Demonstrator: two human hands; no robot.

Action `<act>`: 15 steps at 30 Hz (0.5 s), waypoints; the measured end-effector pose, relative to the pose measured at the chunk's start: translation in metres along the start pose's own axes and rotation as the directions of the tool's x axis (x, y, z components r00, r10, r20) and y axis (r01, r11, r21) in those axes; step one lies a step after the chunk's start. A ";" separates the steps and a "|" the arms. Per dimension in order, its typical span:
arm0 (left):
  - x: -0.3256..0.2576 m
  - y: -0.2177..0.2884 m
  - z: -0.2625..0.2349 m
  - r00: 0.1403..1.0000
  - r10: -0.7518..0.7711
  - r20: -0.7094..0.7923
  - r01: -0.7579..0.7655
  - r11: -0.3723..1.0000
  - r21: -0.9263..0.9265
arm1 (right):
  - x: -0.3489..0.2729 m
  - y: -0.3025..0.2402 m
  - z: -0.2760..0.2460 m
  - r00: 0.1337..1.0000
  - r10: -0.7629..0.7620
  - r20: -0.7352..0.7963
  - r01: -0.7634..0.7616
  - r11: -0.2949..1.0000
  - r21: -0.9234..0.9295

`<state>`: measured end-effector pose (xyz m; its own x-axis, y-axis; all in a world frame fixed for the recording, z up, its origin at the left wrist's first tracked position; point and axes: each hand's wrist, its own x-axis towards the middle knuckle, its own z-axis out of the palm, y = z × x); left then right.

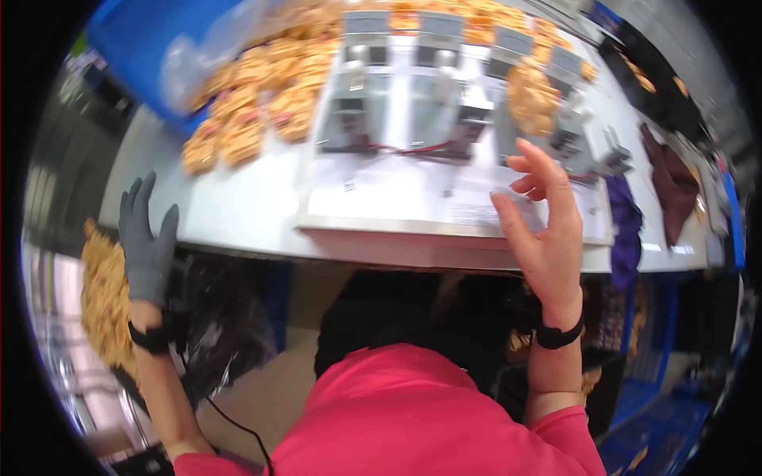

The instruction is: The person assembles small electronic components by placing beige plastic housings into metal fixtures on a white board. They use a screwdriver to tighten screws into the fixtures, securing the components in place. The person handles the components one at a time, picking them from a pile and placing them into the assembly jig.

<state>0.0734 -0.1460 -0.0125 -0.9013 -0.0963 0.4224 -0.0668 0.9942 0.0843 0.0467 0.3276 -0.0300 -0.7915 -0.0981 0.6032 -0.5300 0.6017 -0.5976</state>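
My left hand [149,238], in a grey glove, hangs just off the table's front left edge with fingers apart and nothing in it. Bare, my right hand [552,222] hovers over the front right of a white board [381,224]; its thumb and fingers are spread and hold nothing. Just beyond its fingertips, a yellow-orange lumpy piece [533,97] sits at one of the board's stations. Several metal clamp-like fixtures [468,111] with grey blocks stand on the board, joined by red and black wires [409,151]. Motion blur hides finer detail.
Many similar yellow-orange pieces [238,131] lie on the table's left, beside a blue bin [151,55] and clear plastic [182,75]. Purple cloth [625,226] drapes over the front edge; brown cloth [671,182] lies farther right. More yellow pieces [103,293] are heaped below, left.
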 end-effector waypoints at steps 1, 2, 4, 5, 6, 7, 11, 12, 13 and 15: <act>0.004 0.049 0.010 0.996 0.077 -0.038 -0.082 0.989 -0.125 | -0.004 0.004 -0.010 1.000 0.016 -0.017 -0.016 0.998 -0.055; 0.006 0.087 0.013 0.989 0.143 -0.044 -0.149 0.964 -0.222 | -0.006 0.007 -0.021 0.998 0.063 -0.027 -0.065 0.991 -0.114; 0.012 0.143 0.032 0.968 0.249 -0.039 -0.244 0.891 -0.383 | -0.012 0.016 -0.038 0.986 0.153 -0.062 -0.163 0.959 -0.233; 0.011 0.162 0.033 0.966 0.256 -0.017 -0.235 0.858 -0.457 | -0.014 0.021 -0.041 0.989 0.144 -0.011 -0.143 0.961 -0.237; 0.014 0.177 0.044 0.967 0.256 0.002 -0.221 0.835 -0.504 | -0.017 0.027 -0.045 0.990 0.139 0.026 -0.127 0.956 -0.266; 0.015 0.189 0.054 0.967 0.253 0.023 -0.200 0.814 -0.546 | -0.019 0.033 -0.047 0.989 0.134 0.068 -0.109 0.951 -0.288; 0.004 0.179 0.085 0.979 0.039 0.201 0.121 0.681 -0.723 | -0.008 0.045 -0.039 0.994 -0.019 0.107 0.042 0.974 -0.221; 0.006 0.174 0.085 0.967 0.045 0.252 0.155 0.679 -0.717 | -0.007 0.048 -0.041 0.992 -0.016 0.127 0.039 0.983 -0.178; 0.005 0.169 0.083 0.954 0.031 0.297 0.195 0.690 -0.697 | -0.006 0.049 -0.041 0.993 0.001 0.120 0.020 0.985 -0.171; 0.000 0.172 0.082 0.971 0.008 0.240 0.175 0.665 -0.726 | -0.004 0.048 -0.039 0.994 0.011 0.106 0.002 0.992 -0.130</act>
<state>0.0265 0.0289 -0.0721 -0.9783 -0.0743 0.1936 0.1091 0.6096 0.7852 0.0360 0.3872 -0.0402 -0.8253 -0.1746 0.5371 -0.4880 0.6991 -0.5226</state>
